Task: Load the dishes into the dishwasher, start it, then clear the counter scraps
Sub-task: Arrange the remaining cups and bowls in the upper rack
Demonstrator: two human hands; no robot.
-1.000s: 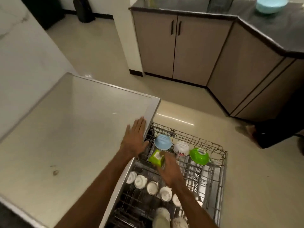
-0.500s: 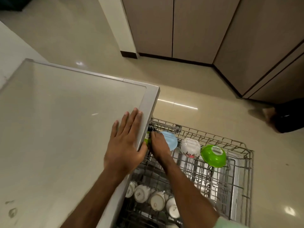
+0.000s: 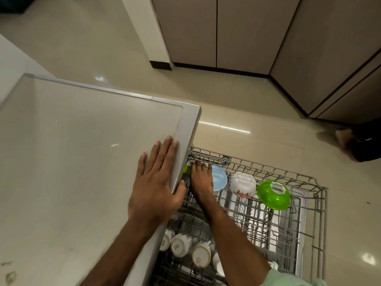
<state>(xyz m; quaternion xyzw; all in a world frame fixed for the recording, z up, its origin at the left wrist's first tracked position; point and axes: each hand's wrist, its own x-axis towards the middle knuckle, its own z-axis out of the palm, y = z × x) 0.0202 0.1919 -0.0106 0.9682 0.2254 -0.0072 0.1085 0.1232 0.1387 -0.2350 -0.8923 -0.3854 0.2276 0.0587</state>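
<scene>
The green item (image 3: 187, 169) sits in the far left corner of the rack (image 3: 317, 187), tucked under the countertop (image 3: 82, 162) edge, so only a sliver shows and its long axis can't be told. Your right hand (image 3: 201, 181) covers it, fingers pointing away from you toward the far rim. Whether they pinch it or only touch it, I cannot tell. Your left hand (image 3: 158, 182) lies spread flat on the countertop just beside, thumb over the edge. The blue bowl (image 3: 219, 179) stands right against your right hand, so judge any pull-back straight toward you.
</scene>
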